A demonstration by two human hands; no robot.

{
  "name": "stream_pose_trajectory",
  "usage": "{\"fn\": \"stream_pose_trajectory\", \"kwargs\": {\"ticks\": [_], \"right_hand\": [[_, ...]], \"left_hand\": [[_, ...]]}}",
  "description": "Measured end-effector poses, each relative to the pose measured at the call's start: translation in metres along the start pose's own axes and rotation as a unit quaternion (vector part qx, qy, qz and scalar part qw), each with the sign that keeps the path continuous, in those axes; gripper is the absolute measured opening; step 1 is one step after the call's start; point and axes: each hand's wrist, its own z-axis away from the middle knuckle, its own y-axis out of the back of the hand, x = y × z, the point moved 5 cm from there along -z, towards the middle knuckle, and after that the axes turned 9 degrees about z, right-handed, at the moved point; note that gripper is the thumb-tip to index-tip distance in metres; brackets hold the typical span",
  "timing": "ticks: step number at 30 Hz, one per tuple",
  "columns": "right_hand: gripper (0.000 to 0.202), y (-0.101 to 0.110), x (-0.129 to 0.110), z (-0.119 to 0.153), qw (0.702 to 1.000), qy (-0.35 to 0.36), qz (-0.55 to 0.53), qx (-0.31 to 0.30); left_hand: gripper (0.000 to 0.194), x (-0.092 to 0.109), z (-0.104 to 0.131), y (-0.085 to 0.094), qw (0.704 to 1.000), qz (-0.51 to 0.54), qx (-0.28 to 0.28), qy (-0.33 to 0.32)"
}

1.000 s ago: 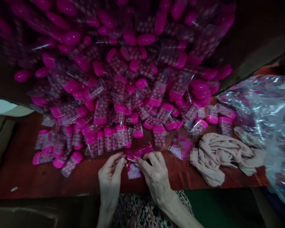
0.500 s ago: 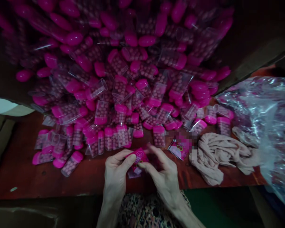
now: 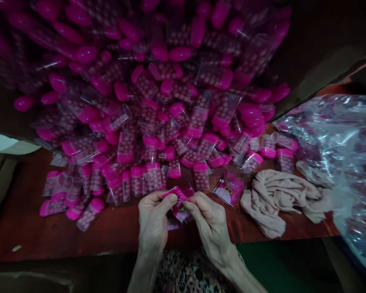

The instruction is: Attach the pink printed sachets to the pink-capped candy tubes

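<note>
My left hand (image 3: 154,217) pinches the left side of a small pink printed label (image 3: 179,208), thumb on top. My right hand (image 3: 210,219) is closed, its thumb and forefinger gripping the label's right edge. Both hands are just above the front part of the table. Under the label, partly hidden, lies another printed piece (image 3: 173,224). To the right of my right hand rests a stack of similar pink labels (image 3: 230,189). A clear container of small round beads or sweets with a pink cap (image 3: 201,175) is on the table just beyond my hands.
A large heap of pink-capped clear containers (image 3: 148,114) rises in front, in what looks like a dark box. A crumpled beige cloth (image 3: 265,199) lies right of the labels, and clear plastic wrapping (image 3: 350,154) covers the far right. The red-brown table (image 3: 106,236) ends near my lap.
My right hand's fingers have come together on the label's right edge; they were more spread before. The label has tilted slightly. The whole view has shifted a little.
</note>
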Motion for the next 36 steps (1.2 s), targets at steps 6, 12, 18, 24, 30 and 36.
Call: {"fn": "stream_pose_trajectory", "kwargs": {"ticks": [6, 12, 18, 24, 30, 36], "right_hand": [[0.026, -0.002, 0.009, -0.005, 0.995, -0.085, -0.053, -0.028], [0.018, -0.005, 0.004, -0.005, 0.996, -0.072, -0.051, -0.031], [0.018, 0.019, -0.011, -0.037, 0.99, 0.058, 0.124, 0.038], [0.019, 0.043, -0.021, -0.064, 0.947, 0.069, 0.292, 0.118], [0.031, 0.029, 0.004, -0.038, 0.887, 0.013, 0.455, 0.075], [0.028, 0.019, 0.019, -0.033, 0.907, -0.021, 0.406, 0.106]], "left_hand": [[0.016, 0.005, -0.003, 0.001, 1.0, 0.011, -0.005, -0.014], [0.019, 0.007, 0.003, 0.002, 0.999, 0.026, 0.003, -0.039], [0.022, 0.02, 0.005, 0.001, 0.996, 0.052, 0.034, -0.058], [0.028, 0.027, -0.001, 0.003, 0.991, 0.087, 0.068, -0.071], [0.022, 0.029, -0.003, 0.009, 0.989, 0.089, 0.086, -0.08], [0.02, 0.029, -0.005, 0.006, 0.989, 0.089, 0.065, -0.094]]}}
